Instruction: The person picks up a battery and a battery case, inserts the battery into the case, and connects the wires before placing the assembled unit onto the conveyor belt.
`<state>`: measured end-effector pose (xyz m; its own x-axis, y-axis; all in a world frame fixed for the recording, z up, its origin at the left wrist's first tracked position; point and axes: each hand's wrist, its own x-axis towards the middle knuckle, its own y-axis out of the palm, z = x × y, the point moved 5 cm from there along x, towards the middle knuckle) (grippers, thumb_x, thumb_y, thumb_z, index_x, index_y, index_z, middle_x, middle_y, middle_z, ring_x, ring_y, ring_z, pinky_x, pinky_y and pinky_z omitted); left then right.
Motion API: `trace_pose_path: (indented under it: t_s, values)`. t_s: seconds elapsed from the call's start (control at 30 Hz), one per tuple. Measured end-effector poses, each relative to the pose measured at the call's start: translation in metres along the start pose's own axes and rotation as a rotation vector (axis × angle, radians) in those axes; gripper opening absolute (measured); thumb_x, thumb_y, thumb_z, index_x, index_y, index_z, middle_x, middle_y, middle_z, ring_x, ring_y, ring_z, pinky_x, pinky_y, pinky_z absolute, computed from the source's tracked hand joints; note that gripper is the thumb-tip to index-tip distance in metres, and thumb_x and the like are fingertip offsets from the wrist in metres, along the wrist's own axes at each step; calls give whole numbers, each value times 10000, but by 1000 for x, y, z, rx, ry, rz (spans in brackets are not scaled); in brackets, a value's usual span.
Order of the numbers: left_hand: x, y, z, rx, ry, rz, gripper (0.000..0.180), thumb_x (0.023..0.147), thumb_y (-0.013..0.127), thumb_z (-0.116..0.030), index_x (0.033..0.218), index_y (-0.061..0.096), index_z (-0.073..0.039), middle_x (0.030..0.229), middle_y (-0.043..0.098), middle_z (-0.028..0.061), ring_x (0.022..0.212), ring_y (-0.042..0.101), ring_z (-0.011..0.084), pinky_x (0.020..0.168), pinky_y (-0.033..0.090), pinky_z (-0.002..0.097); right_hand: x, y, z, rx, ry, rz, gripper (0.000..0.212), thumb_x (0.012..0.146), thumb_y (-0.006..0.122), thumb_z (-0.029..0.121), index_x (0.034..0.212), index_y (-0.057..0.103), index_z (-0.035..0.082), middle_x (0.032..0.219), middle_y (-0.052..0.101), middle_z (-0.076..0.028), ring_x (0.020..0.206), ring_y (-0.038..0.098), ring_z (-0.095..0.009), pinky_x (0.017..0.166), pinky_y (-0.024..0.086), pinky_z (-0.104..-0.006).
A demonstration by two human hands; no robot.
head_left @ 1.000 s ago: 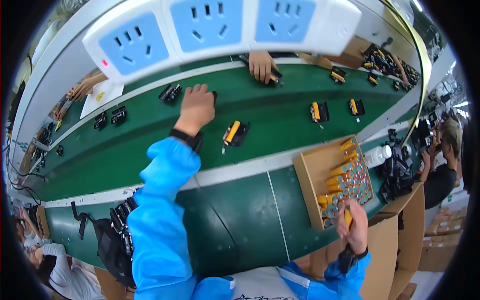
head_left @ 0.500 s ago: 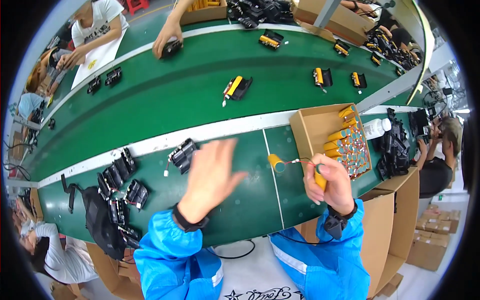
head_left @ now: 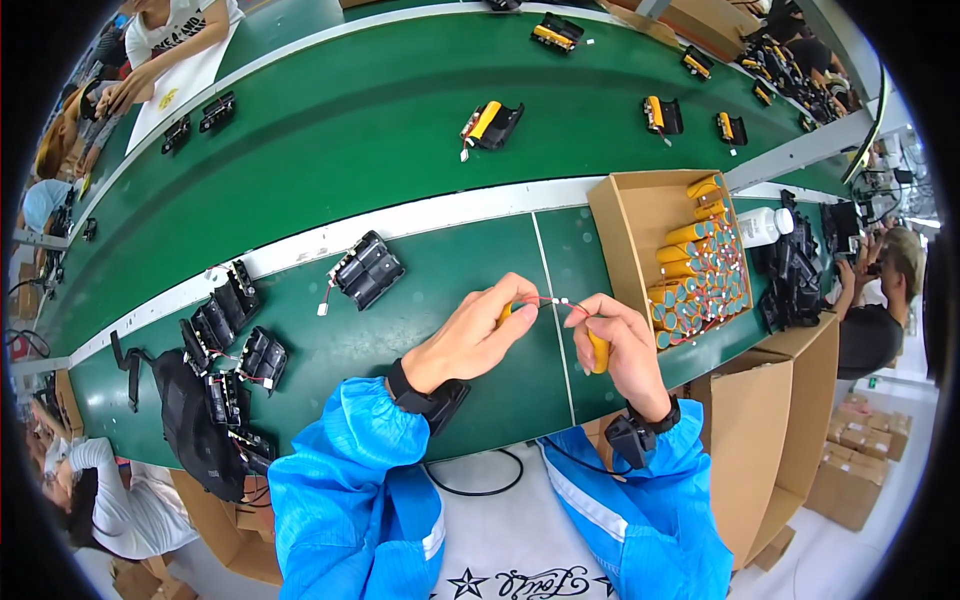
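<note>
Over the green bench my hands are close together, each closed on a yellow cylindrical battery. My left hand (head_left: 478,335) pinches one battery (head_left: 506,313), mostly hidden by the fingers. In my right hand (head_left: 622,350) is the other battery (head_left: 599,352), its lower end showing below the fingers. Thin red and black wires with small white connectors (head_left: 562,301) stretch between the fingertips of both hands; I cannot tell whether the connectors are joined. Left of my hands lies a black battery housing (head_left: 368,270) with a white plug on a short lead.
A cardboard box (head_left: 625,235) of yellow batteries stands at the right, beside a white bottle (head_left: 765,227) and piled black parts (head_left: 790,275). Several black housings (head_left: 222,320) and a black bag (head_left: 195,430) lie left. Beyond the white rail, housings with batteries (head_left: 490,125) sit on a green surface.
My left hand has moved right, from open and empty to gripping the battery that dangled by its wires. My right hand has shifted slightly left. A co-worker's hand at the back has left the view.
</note>
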<state>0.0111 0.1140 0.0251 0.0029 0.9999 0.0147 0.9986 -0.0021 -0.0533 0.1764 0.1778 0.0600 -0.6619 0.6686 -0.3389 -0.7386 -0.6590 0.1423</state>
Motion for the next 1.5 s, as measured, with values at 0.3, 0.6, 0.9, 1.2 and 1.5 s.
trace_pose_path:
  t_s: [0.3,0.6,0.9,1.2,1.5]
  values:
    - [-11,1,7,-231,-24,13,161,1025,427,-165,977,495,-27,613,434,-7,547,369,66,493,300,258,7,23,-25,-150,-102,-92,148,964,582,141,930,646,12,613,549,0,536,487,-60,486,381,-235]
    - [-17,-3,7,-478,-164,93,140,1020,417,-154,984,481,-36,614,447,-9,514,375,59,465,295,244,7,37,-11,-657,-478,-281,148,984,584,133,927,647,11,626,559,22,555,476,-31,500,360,-198]
    - [-17,-17,8,-136,-46,1,115,957,564,-137,943,563,-22,619,524,1,523,431,46,467,318,237,12,30,-25,-161,-258,-113,145,1000,552,123,978,630,2,675,613,-3,576,506,-40,529,395,-201]
    - [-16,-28,-11,164,124,-50,98,837,700,-103,854,642,-26,658,603,59,532,514,135,486,387,292,8,31,-14,-277,-216,-78,133,990,575,125,978,600,-6,703,610,-16,587,521,-42,551,404,-178]
    - [-16,-31,-20,455,41,-11,107,798,685,-127,835,644,-35,691,625,148,577,592,316,526,455,376,12,36,-16,-368,-333,-62,115,892,680,25,941,576,23,716,625,-17,608,558,-49,535,415,-187]
